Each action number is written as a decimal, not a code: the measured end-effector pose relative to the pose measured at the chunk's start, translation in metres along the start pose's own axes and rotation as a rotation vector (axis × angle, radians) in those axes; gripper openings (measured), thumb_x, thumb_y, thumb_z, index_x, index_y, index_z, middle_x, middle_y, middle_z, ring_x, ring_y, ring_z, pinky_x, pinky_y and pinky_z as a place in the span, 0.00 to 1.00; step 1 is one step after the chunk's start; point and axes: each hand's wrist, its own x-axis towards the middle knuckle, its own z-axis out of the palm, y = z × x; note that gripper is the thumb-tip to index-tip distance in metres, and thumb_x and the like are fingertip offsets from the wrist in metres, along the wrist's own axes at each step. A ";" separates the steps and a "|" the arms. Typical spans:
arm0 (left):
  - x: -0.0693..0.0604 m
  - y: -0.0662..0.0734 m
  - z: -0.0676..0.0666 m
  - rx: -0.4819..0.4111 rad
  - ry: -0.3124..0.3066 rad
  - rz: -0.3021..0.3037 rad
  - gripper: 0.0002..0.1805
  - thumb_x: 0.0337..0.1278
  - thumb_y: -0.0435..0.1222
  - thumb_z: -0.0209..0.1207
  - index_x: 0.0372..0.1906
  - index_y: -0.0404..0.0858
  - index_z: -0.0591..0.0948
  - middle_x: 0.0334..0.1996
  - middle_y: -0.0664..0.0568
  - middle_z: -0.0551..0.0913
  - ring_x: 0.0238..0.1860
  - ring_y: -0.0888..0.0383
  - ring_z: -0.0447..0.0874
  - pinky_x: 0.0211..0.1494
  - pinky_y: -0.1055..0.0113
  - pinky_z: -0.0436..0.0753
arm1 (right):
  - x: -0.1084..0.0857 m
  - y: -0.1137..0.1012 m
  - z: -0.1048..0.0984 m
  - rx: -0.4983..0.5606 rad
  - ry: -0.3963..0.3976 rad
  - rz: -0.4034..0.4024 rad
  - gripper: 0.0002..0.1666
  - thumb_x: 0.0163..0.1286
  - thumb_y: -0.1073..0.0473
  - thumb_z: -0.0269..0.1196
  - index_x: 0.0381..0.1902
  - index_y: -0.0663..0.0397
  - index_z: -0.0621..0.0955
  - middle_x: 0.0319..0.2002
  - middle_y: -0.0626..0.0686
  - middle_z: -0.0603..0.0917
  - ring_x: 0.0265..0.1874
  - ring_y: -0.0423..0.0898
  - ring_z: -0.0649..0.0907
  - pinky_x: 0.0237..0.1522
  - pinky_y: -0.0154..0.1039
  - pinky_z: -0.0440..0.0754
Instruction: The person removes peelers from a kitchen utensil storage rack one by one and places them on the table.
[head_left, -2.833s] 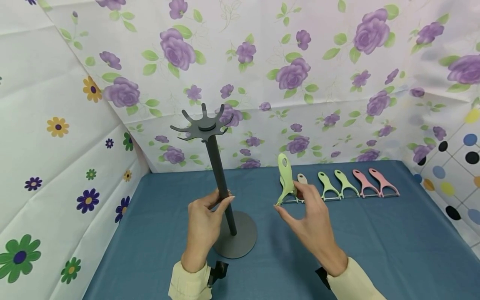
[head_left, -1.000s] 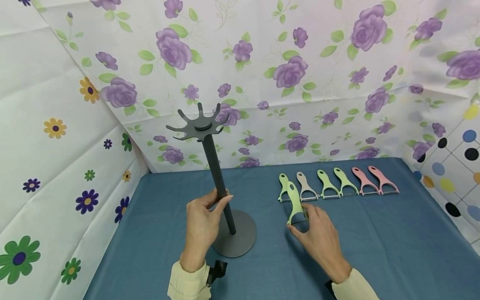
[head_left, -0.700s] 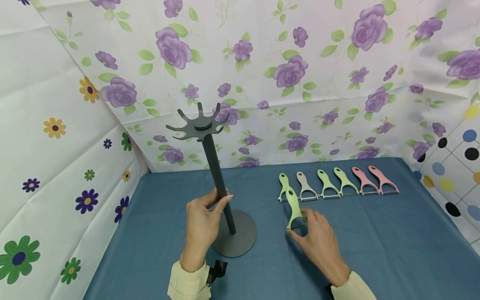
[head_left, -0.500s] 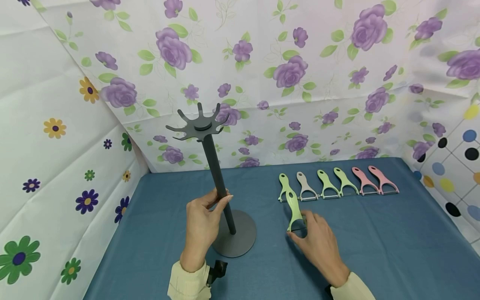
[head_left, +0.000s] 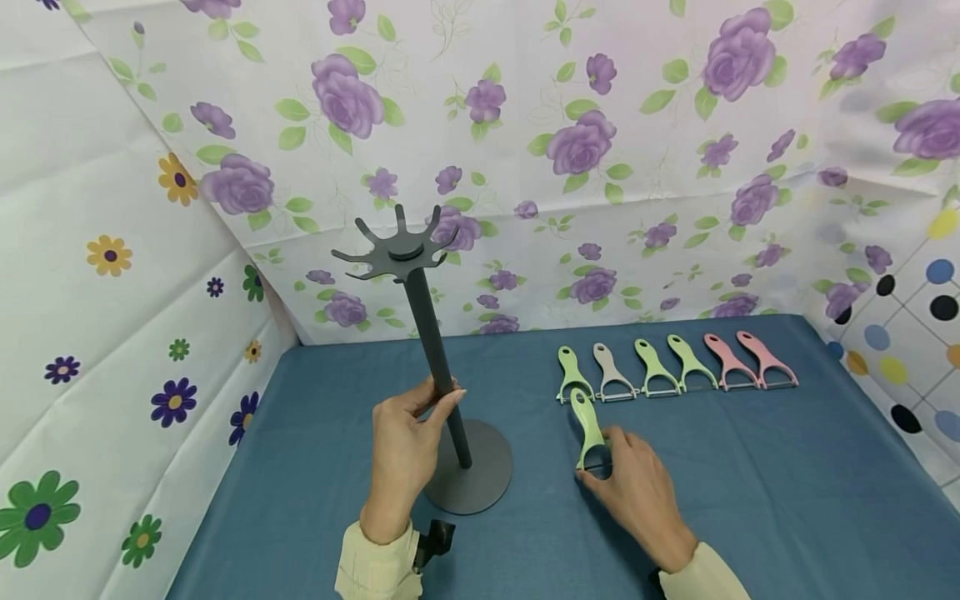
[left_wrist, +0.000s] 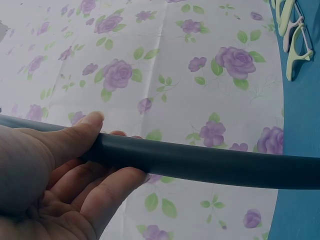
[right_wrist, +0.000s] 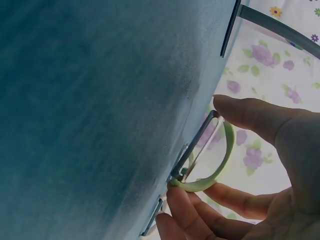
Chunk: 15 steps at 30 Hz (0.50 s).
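Observation:
A dark grey utensil stand [head_left: 429, 325] with a round base and a crown of curved hooks stands at centre left. My left hand [head_left: 408, 454] pinches its pole between thumb and fingers; the left wrist view shows the thumb [left_wrist: 82, 132] over the pole [left_wrist: 200, 160]. With thumb and fingers, my right hand [head_left: 637, 492] holds a light green Y-shaped peeler [head_left: 587, 425] by both sides of its head, handle pointing away. In the right wrist view the peeler's blade end [right_wrist: 200, 145] is close to the cloth. Its handle tip overlaps the green peeler [head_left: 570, 371] behind.
Along the back lie a beige peeler [head_left: 613, 371], two more green peelers [head_left: 655, 367] and two pink peelers [head_left: 727, 362] in a row. Blue cloth [head_left: 750, 483] covers the table. A floral sheet [head_left: 525, 150] rises behind it.
My right hand has lowered the green peeler from in front of the row toward the tabletop and drawn it nearer. My left hand stays on the pole.

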 end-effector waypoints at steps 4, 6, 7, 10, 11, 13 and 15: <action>0.001 0.001 0.000 0.000 0.000 -0.003 0.14 0.61 0.39 0.69 0.51 0.41 0.90 0.43 0.48 0.92 0.50 0.51 0.91 0.53 0.52 0.90 | 0.001 -0.001 0.000 -0.005 -0.018 0.008 0.40 0.47 0.47 0.83 0.53 0.62 0.81 0.38 0.58 0.84 0.34 0.53 0.84 0.31 0.52 0.83; 0.001 0.001 0.000 -0.001 -0.001 -0.004 0.14 0.62 0.39 0.69 0.50 0.41 0.90 0.43 0.48 0.92 0.50 0.51 0.91 0.53 0.52 0.90 | 0.001 -0.002 0.000 -0.008 -0.028 0.013 0.40 0.47 0.47 0.84 0.52 0.63 0.81 0.38 0.59 0.84 0.33 0.53 0.84 0.31 0.52 0.84; 0.001 0.001 0.000 -0.002 -0.001 -0.004 0.14 0.62 0.39 0.69 0.50 0.41 0.90 0.43 0.48 0.92 0.50 0.51 0.91 0.53 0.52 0.90 | 0.001 -0.003 0.001 -0.010 -0.031 0.015 0.40 0.47 0.47 0.84 0.52 0.63 0.81 0.38 0.60 0.84 0.33 0.53 0.84 0.31 0.52 0.84; 0.001 0.001 0.000 -0.003 -0.003 -0.006 0.13 0.62 0.39 0.69 0.50 0.41 0.90 0.43 0.48 0.92 0.50 0.51 0.91 0.53 0.52 0.90 | 0.000 -0.003 0.001 -0.020 -0.042 0.018 0.41 0.46 0.47 0.84 0.52 0.64 0.81 0.39 0.61 0.84 0.32 0.54 0.84 0.31 0.53 0.84; 0.001 0.001 0.000 -0.004 -0.004 -0.007 0.13 0.62 0.39 0.69 0.50 0.41 0.90 0.43 0.48 0.92 0.50 0.51 0.91 0.53 0.52 0.90 | 0.000 -0.003 0.002 -0.021 -0.045 0.020 0.41 0.46 0.47 0.84 0.52 0.64 0.81 0.40 0.61 0.84 0.32 0.54 0.84 0.30 0.53 0.84; 0.000 0.001 0.000 -0.004 -0.007 -0.010 0.13 0.62 0.39 0.69 0.50 0.41 0.90 0.43 0.48 0.92 0.50 0.51 0.91 0.53 0.52 0.90 | 0.000 -0.004 0.002 -0.024 -0.051 0.023 0.40 0.46 0.47 0.84 0.51 0.64 0.81 0.40 0.61 0.84 0.32 0.54 0.84 0.31 0.53 0.84; 0.000 0.001 0.000 -0.005 -0.008 -0.013 0.13 0.62 0.39 0.69 0.50 0.41 0.90 0.43 0.48 0.92 0.50 0.51 0.91 0.53 0.52 0.90 | 0.000 -0.004 0.002 -0.028 -0.061 0.028 0.40 0.46 0.46 0.84 0.51 0.64 0.81 0.40 0.61 0.84 0.32 0.54 0.84 0.31 0.54 0.84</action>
